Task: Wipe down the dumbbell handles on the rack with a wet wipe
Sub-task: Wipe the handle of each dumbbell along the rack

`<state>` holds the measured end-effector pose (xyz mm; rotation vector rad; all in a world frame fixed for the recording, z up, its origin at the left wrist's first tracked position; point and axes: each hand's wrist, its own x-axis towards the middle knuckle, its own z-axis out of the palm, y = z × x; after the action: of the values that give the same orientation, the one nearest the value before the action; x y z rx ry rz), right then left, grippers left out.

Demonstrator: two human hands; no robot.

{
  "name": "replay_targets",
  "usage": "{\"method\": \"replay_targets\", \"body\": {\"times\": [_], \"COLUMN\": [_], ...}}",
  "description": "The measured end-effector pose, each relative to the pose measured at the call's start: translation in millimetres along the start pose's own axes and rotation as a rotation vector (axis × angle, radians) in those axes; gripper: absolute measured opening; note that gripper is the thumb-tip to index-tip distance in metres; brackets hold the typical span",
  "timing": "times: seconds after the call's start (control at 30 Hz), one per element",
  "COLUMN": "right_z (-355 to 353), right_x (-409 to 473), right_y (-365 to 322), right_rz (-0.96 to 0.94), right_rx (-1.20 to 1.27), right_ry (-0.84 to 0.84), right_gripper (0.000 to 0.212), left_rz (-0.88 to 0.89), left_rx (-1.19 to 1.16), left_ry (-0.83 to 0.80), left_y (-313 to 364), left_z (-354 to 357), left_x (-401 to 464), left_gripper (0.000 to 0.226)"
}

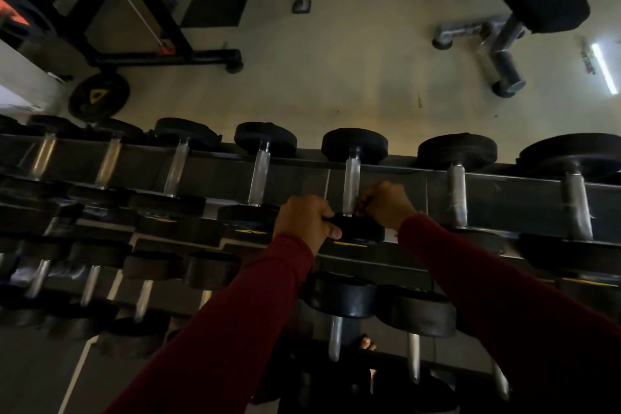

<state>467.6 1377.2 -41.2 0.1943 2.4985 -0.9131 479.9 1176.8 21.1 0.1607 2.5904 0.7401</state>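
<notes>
A dumbbell with a knurled silver handle (352, 180) lies across the top tier of the black rack (295, 175), near its middle. My left hand (307, 220) grips the near black head (358, 228) of that dumbbell, fingers curled over its edge. My right hand (386, 203) is curled against the lower end of the handle. No wipe shows plainly; the dim light and my fingers hide whatever the right hand holds. Both arms wear dark red sleeves.
Several more dumbbells line the top tier on both sides, such as one (260, 175) to the left and one (457, 191) to the right. Lower tiers hold more dumbbells (339, 296). Beyond the rack are a bench (524, 20), a weight plate (98, 96) and a machine frame (161, 27).
</notes>
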Motion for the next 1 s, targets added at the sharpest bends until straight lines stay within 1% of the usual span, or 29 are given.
{"method": "replay_targets", "body": {"times": [0.07,0.2,0.33,0.4,0.47,0.53,0.67,0.77,0.83,0.9,1.0], "right_z": [-2.4,-3.3,7.5,8.8,6.4,-0.3,-12.7,-4.8,3.0,5.4,0.6], "right_x": [-2.9,-7.7,3.4,10.6,14.1,11.4,1.4,6.1,10.7,14.0,7.6], "right_y": [1.0,-8.6,-37.1,-45.4,-47.0,-43.2,-22.5,-26.6,-35.6,-36.1,-22.3], "right_rz": [-0.019,-0.137,-0.244,-0.272,-0.314,-0.352,-0.349,-0.402,-0.439,-0.444,-0.477], "right_rx": [-0.038,-0.017,-0.223,-0.333,-0.382,-0.399,-0.321,-0.368,-0.419,-0.445,-0.439], "right_ry": [0.012,0.057,0.119,0.108,0.079,0.04,0.03,0.022,0.057,0.087,0.078], "right_gripper": [0.008,0.017,0.015,0.015,0.018,0.021,0.021,0.022,0.021,0.021,0.023], "left_rz": [0.011,0.015,0.008,-0.002,-0.016,-0.027,-0.028,-0.033,-0.032,-0.025,-0.032], "left_rx": [0.005,-0.001,0.005,0.01,0.008,-0.009,-0.043,-0.046,-0.044,-0.038,-0.034], "left_ry": [0.002,0.002,0.004,0.024,0.029,0.029,0.03,0.029,0.025,0.031,0.029], "left_y": [0.2,1.2,4.5,5.6,6.1,6.4,5.3,6.9,8.6,9.0,6.4], "left_z": [-0.4,-2.1,-3.3,-2.9,-2.4,-2.7,-3.8,-6.0,-6.6,-7.0,-4.7], "left_x": [-0.4,-2.9,-7.2,-8.9,-9.4,-9.2,-9.6,-10.8,-12.3,-13.2,-13.1], "left_gripper": [0.042,0.039,0.026,0.027,0.032,0.036,0.042,0.035,0.03,0.031,0.039]}}
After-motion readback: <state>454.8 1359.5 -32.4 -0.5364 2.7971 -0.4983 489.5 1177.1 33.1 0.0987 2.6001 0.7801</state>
